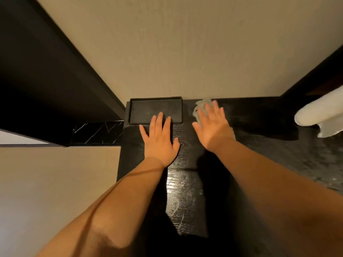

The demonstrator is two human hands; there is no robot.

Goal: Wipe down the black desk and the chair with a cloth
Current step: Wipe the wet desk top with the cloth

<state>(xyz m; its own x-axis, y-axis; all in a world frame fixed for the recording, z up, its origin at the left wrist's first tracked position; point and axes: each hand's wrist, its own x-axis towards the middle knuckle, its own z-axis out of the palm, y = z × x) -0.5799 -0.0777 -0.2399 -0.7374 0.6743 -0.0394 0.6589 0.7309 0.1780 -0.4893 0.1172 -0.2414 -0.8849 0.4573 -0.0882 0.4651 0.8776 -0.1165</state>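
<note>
Right hand [213, 127] is flat, fingers spread, pressing the pale cloth [203, 103] near the black desk's [185, 191] back edge. Left hand [159, 140] is flat too, holding nothing, fingertips on the black tray [154, 108]. Desk looks streaky-wet, so I'd guess partly wiped. Chair's not in view.

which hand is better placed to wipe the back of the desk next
Right, probably: the right hand presses the cloth on the desk by the wall; the left hand holds none, fingers on the rim of the tray.

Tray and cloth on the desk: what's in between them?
Nothing but a bare strip of the black desk lies between the tray and the cloth, seen in the head view.
</note>
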